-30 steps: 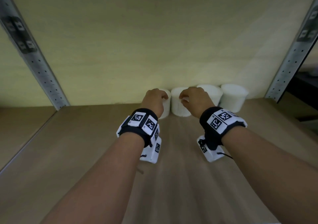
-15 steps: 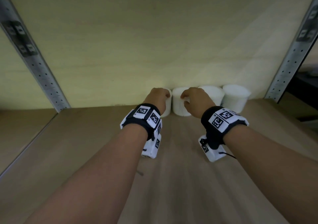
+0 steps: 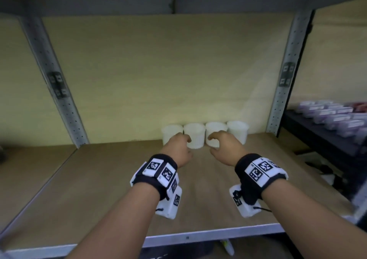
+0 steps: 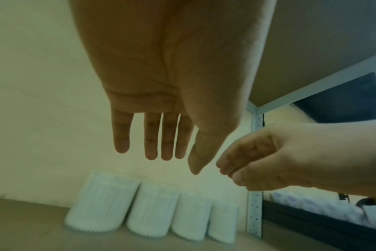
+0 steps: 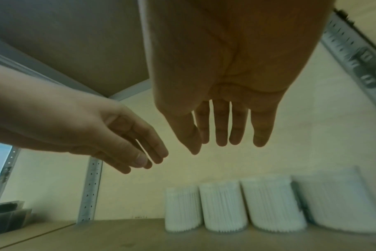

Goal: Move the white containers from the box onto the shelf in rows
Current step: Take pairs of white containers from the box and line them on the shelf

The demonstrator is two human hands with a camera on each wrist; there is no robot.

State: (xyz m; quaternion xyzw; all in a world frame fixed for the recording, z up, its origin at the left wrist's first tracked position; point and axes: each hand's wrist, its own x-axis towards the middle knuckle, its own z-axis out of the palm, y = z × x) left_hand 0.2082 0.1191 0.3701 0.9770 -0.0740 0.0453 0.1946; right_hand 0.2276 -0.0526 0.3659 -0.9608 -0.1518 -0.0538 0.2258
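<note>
Though both hands (image 3: 200, 149) empty and slack-fingered, four white containers (image 3: 204, 134) just beyond.

I've got four containers (image 3: 194, 137) in a tight row, sides touching, along the shelf's (image 3: 99, 189) back edge twd its right rear corner; no gap btwn them for fingers. Both hands hang empty in front of and above the row. Bare board runs from the row to the front edge, and left along the back edge to the left upright (image 3: 57, 91). Right upright (image 3: 282, 91) stands just beside the last container. Shelf above (image 3: 99, 6) caps headroom.
</note>
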